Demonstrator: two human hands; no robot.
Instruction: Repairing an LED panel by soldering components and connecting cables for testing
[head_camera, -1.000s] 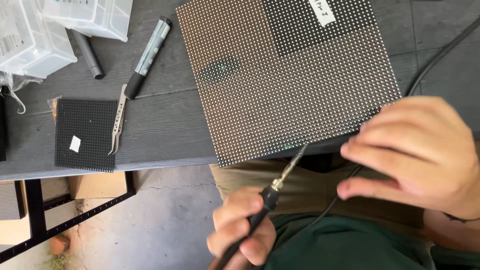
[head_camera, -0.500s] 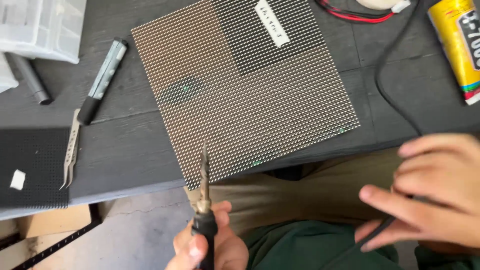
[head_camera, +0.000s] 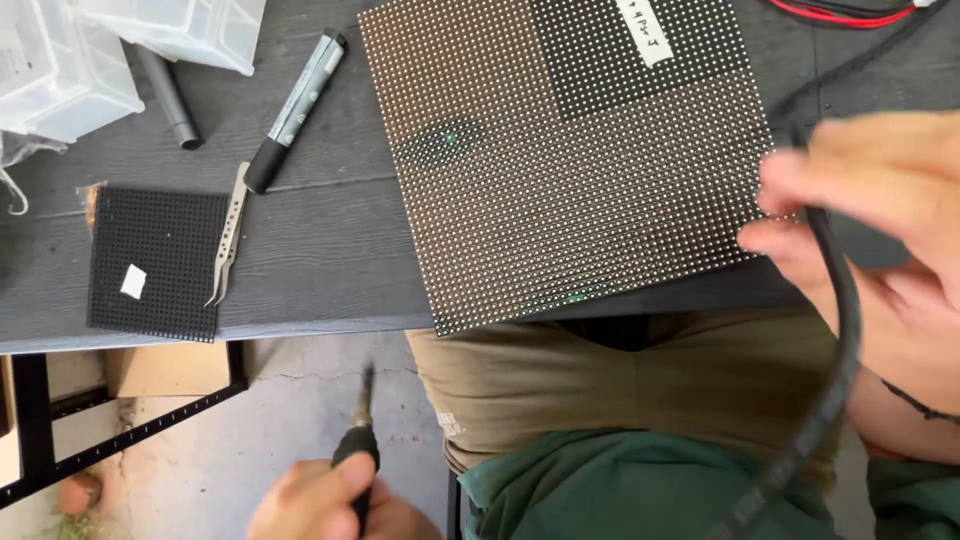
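the left hand (head_camera: 325, 500) sits low at the bottom edge of the view, below the table (head_camera: 320, 250), its fingers wrapped around the dark handle of a soldering iron (head_camera: 360, 440) whose metal tip points up toward the table edge and hangs in open air over the floor. the right hand (head_camera: 880, 240) is blurred at the right side, fingers curled around a thick black cable (head_camera: 835, 340) that runs down across the lap and out of view at the bottom; its fingertips rest at the right edge of the led panel (head_camera: 570, 160). that large dotted panel lies flat on the table with its near corner hanging past the table edge over the lap, and a small white label sits near its top. further left lie tweezers (head_camera: 228, 235), a marker pen (head_camera: 295, 100), a smaller black module (head_camera: 155, 262) with a white sticker, and clear plastic boxes (head_camera: 60, 70) at the corner. the risk i see: the iron tip is near the trousers and the cable could be dragged across it, and a tug on the cable might shift the overhanging panel off the table.
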